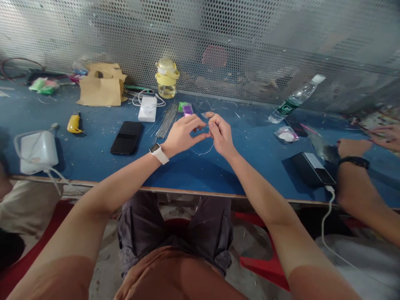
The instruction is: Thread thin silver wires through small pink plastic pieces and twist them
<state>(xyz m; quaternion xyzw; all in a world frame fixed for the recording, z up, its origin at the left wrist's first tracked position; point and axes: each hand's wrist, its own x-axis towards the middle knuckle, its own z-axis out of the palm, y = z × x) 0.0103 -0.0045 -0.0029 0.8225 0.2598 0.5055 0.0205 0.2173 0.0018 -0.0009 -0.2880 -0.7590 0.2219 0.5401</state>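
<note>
Left hand | right hand | both pinch thin wire

Blue table, black phone, wire bundle, yellow jar, plastic bottle, paper bag

No text, number or brand can be read anywhere. The bottle near the bench's far right edge wears a green label, its print too small and blurred to read.
</note>
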